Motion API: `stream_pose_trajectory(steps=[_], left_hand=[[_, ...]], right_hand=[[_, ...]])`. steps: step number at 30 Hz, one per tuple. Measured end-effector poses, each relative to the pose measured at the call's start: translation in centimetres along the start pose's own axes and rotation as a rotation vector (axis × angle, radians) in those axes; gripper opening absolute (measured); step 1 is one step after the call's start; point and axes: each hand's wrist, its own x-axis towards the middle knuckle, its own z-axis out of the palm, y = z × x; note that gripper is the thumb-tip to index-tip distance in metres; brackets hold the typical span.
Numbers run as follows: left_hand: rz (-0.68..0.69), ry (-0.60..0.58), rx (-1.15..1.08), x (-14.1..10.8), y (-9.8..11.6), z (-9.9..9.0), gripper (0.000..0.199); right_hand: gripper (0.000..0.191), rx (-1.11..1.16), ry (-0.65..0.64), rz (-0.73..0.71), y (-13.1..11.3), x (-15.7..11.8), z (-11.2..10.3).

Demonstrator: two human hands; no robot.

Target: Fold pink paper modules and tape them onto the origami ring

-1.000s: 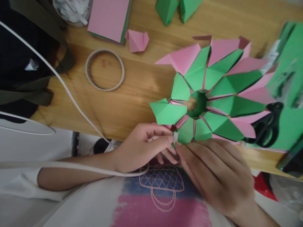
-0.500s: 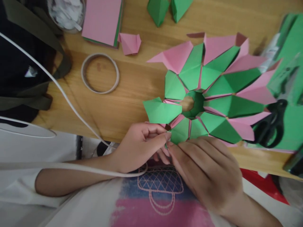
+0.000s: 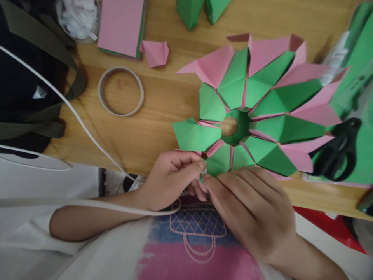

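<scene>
A ring-shaped paper flower (image 3: 264, 89) of green and pink folded pieces lies on the wooden table, with a round hole in its middle. At its near edge, my left hand (image 3: 175, 177) pinches a green petal between thumb and fingers. My right hand (image 3: 253, 210) lies just to the right, its thumb and fingers closed on the same paper edge. The two thumbs almost meet there, and a small pale bit shows between them, too small to name. My right fingers cover part of the lower petals.
A tape roll (image 3: 121, 91) lies at left, below a pink and green paper stack (image 3: 121, 29) and a folded pink piece (image 3: 155, 53). Black-handled scissors (image 3: 338, 151) rest at right over green sheets (image 3: 361, 144). A white cable (image 3: 72, 109) crosses the left side.
The view has shifted slightly, so the table things sit a little further left. A small pale bit now shows between my thumbs. Both hands keep their grip on the flower's edge.
</scene>
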Motion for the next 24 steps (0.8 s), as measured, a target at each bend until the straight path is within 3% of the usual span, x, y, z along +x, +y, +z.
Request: stream_pose_trajectory(steps=[7, 13, 24], left_hand=[[-0.001, -0.034, 0.033, -0.2, 0.1, -0.1, 0.029], [0.022, 0.014, 0.031, -0.1, 0.0, 0.0, 0.027], [0.071, -0.012, 0.094, -0.4, -0.3, 0.3, 0.027]], right_hand=[[0.018, -0.029, -0.025, -0.026, 0.1, -0.2, -0.2], [0.021, -0.044, -0.062, -0.031, -0.2, -0.9, 0.0], [0.017, -0.127, 0.002, -0.066, -0.6, -2.3, 0.3]])
